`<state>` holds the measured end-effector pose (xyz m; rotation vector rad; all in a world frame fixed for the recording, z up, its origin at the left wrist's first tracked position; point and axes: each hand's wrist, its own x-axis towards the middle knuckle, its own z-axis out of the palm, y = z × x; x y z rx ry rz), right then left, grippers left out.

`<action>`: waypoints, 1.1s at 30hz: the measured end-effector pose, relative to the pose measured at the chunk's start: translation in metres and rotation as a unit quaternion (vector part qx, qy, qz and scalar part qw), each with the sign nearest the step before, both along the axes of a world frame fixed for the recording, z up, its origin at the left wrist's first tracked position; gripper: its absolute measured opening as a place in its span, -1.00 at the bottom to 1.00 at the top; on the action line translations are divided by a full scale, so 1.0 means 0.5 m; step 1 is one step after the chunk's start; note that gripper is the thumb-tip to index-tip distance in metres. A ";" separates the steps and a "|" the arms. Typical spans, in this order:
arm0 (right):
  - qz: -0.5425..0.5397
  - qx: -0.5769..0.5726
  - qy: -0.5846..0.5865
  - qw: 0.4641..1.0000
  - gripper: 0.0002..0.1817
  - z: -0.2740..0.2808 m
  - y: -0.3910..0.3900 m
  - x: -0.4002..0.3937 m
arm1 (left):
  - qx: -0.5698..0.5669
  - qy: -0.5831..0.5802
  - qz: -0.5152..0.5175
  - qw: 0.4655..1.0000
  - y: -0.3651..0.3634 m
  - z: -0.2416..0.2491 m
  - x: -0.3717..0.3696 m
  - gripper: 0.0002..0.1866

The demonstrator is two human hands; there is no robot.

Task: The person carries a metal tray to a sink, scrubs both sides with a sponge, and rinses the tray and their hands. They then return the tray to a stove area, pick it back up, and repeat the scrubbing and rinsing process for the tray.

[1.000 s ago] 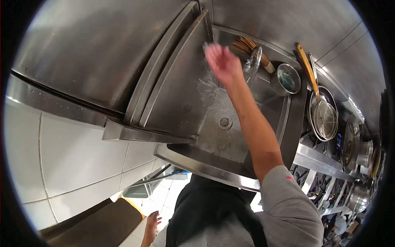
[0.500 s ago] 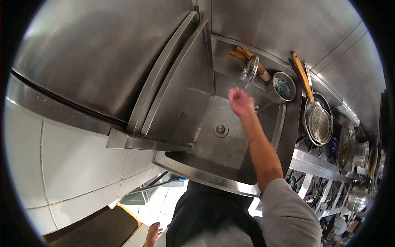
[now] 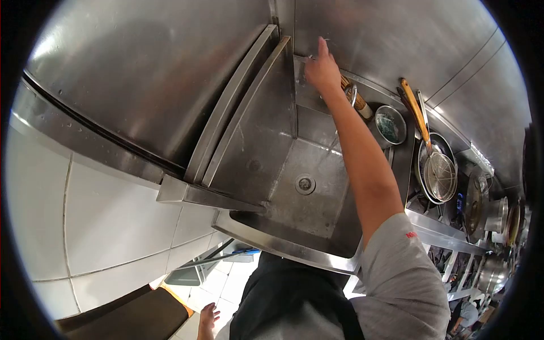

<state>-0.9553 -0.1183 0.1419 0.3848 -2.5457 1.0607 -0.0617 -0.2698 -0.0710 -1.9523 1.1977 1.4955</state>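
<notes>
My right hand (image 3: 323,71) reaches over the back of the steel sink (image 3: 294,249), close to the rear wall. One finger points up and I see nothing held; the other fingers are partly hidden. Just below the hand, the forearm partly covers the curved faucet (image 3: 354,95). A thin streak of water seems to fall from it toward the basin. Behind the faucet lies a bundled bamboo brush (image 3: 362,106), also partly covered. Low beside my dark apron hangs my left hand (image 3: 209,316), empty, its fingers apart and slightly bent.
A metal pot (image 3: 391,124) with a green scouring pad stands at the sink's back right corner. Further right, a wire strainer (image 3: 440,175) rests over a pan beside the stove. Upright steel panels (image 3: 249,107) border the sink's left side. A drain (image 3: 305,184) sits in the basin floor.
My right hand has moved from above the basin, in front of the faucet, up and back past it toward the wall. One finger is now extended. My left hand stays low.
</notes>
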 end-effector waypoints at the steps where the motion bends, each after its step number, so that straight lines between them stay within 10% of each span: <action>1: 0.025 -0.045 -0.030 0.998 -0.44 -0.031 0.018 -0.002 | -0.007 0.027 -0.123 0.992 0.005 -0.002 0.020 -0.48; 2: 0.081 0.056 0.142 0.985 -0.53 -0.160 0.053 -0.036 | -0.029 0.053 -0.240 0.969 0.009 -0.006 0.042 -0.48; 3: 0.179 -0.137 -0.107 0.968 -0.66 -0.180 0.075 0.023 | -0.019 0.055 -0.239 0.969 0.015 -0.018 0.052 -0.49; 5: 0.144 -0.493 -0.452 0.730 -0.78 -0.222 0.131 0.131 | -0.002 0.053 -0.228 0.972 0.029 -0.036 0.065 -0.49; 10: -0.081 -0.793 -0.422 0.431 -0.73 -0.382 0.261 0.148 | 0.010 0.060 -0.213 0.975 0.034 -0.043 0.070 -0.50; 16: 0.247 -0.664 -0.522 0.476 -0.59 -0.150 0.108 0.214 | 0.013 0.016 -0.082 0.996 0.001 -0.006 -0.040 -0.50; 23: -0.053 -0.802 -0.440 0.400 -0.66 -0.399 0.254 0.135 | -0.003 0.017 -0.001 1.000 -0.025 0.015 -0.061 -0.48; 26: -0.002 -0.793 -0.450 0.411 -0.65 -0.247 0.158 0.191 | 0.029 -0.007 -0.074 0.997 -0.015 0.018 -0.068 -0.48; 28: 0.311 -0.655 -0.477 0.497 -0.61 -0.199 0.113 0.236 | 0.035 0.024 -0.133 0.990 -0.011 0.015 -0.050 -0.46; 33: 0.303 -0.402 -0.595 0.627 -0.61 -0.201 0.131 0.283 | 0.017 0.030 -0.064 0.997 -0.022 0.014 -0.090 -0.45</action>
